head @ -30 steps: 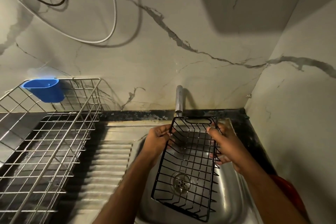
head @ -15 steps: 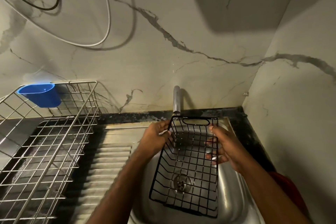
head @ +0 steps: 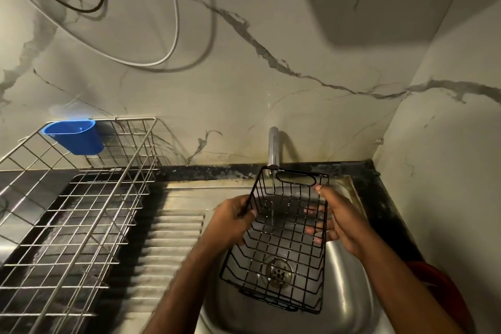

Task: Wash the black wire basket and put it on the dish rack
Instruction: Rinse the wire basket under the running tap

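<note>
Dim kitchen corner; marble-look wall (head: 244, 95) with grey veins, cables looped across the upper left; dark tabletop (head: 390, 214) edging a steel sink (head: 349, 290); ribbed drainboard (head: 173, 236) to the sink's left.

Hidden or cut off: both forearms run out of the bottom edge; a red object (head: 439, 287) at the lower right is mostly behind the right arm, cannot tell what it is; the dish rack (head: 81, 214) is cropped at the left and bottom edges; the tap (head: 273, 148) base is not visible, its spout end sits behind the basket's far rim; the water stream (head: 272, 198) is thin and faint.

Black wire basket (head: 282, 247) held over the sink bowl, above the drain (head: 278, 272); long axis runs away from the person toward the wall; open side faces up and toward the camera; far end with the oval handle slot raised under the tap, near end dipping toward the bowl; water falls inside it.

Left hand (head: 233, 218) grips the left rim wire, fingers curled round it; right hand (head: 339, 214) holds the right side, thumb on the top rim, fingers showing through the mesh on the outside.

Blue plastic cup (head: 74, 137) hangs on the rack's far corner; rack well apart from the basket.
</note>
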### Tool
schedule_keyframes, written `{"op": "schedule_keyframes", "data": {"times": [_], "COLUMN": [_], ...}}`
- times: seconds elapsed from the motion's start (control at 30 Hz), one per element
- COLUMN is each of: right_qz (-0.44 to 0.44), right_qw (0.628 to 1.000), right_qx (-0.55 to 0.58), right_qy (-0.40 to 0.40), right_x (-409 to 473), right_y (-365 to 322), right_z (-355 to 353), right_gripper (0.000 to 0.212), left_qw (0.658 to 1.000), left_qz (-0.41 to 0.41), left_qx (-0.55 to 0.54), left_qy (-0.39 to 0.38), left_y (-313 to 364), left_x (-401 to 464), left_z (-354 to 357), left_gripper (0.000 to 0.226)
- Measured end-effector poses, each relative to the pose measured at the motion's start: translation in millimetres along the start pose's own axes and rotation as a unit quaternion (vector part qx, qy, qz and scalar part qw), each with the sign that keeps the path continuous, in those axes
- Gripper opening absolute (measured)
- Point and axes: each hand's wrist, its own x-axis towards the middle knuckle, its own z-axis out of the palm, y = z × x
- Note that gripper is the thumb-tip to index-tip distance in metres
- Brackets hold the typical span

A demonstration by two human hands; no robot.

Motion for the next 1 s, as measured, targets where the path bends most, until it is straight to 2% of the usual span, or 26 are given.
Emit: {"op": "schedule_keyframes", "data": {"times": [0.17, 0.3, 0.37, 0.47, 0.7, 1.0], "right_qz": [-0.008, -0.008, -0.015, 0.003, -0.016, -0.020], "right_qw": [1.000, 0.996, 0.993, 0.994, 0.996, 0.995], "right_qx": [-0.021, -0.092, -0.121, -0.108, -0.092, -0.095], "right_qy": [0.005, 0.011, -0.005, -0.012, -0.002, 0.006], "right_x": [-9.1, -18.8, -27.7, -38.3, -41.9, -44.9], "right_y": [-5.2, -4.6, 2.1, 16.9, 26.9, 34.0], "right_z": [7.0, 13.2, 16.6, 19.8, 18.3, 10.2], "right_gripper": [0.040, 0.081, 0.086, 0.086, 0.063, 0.058], "left_qw": [0.999, 0.997, 0.996, 0.994, 0.994, 0.997], "left_qz": [-0.014, -0.026, -0.032, -0.048, -0.050, -0.057], "left_qx": [0.034, 0.050, 0.061, 0.059, 0.061, 0.032], "left_qy": [0.018, 0.045, 0.058, 0.074, 0.073, 0.048], "left_y": [-0.1, -0.2, -3.2, -8.2, -5.6, -7.8], "left_x": [0.4, -1.1, -0.8, 0.3, -0.6, -9.5], "left_z": [4.9, 9.4, 11.8, 14.8, 15.9, 18.7], "left_gripper": [0.017, 0.019, 0.020, 0.021, 0.016, 0.013]}}
